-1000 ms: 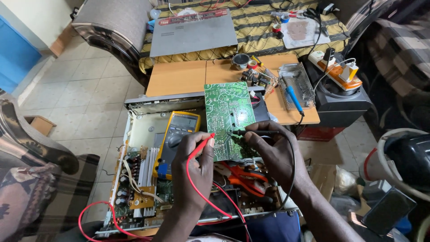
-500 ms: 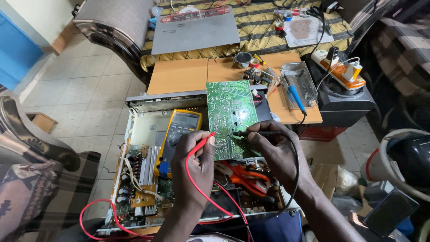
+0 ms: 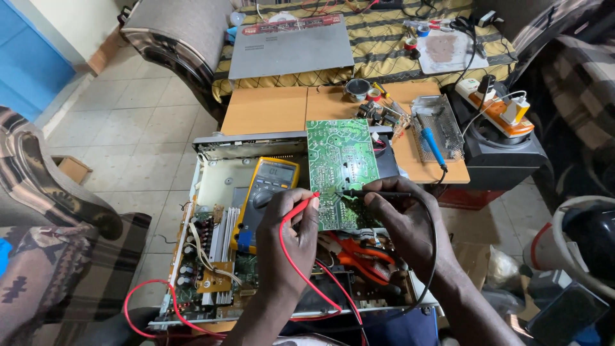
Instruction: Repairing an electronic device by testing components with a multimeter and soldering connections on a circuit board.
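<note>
My left hand grips a red test probe whose tip touches the left edge of a green circuit board. In my right hand is a black test probe, its tip pressed on the board's lower middle. The board lies solder side up across an opened metal chassis. A yellow multimeter rests inside the chassis just left of the board, partly hidden by my left hand. Red and black leads run from the probes down toward me.
Orange-handled pliers lie in the chassis under my right hand. A wooden table behind holds a blue-handled soldering iron on a metal tray. Beyond are a grey cover panel, an orange-and-white power strip and upholstered chairs.
The view has shifted slightly. Both hands stay on the board, the probe tips barely moving.
</note>
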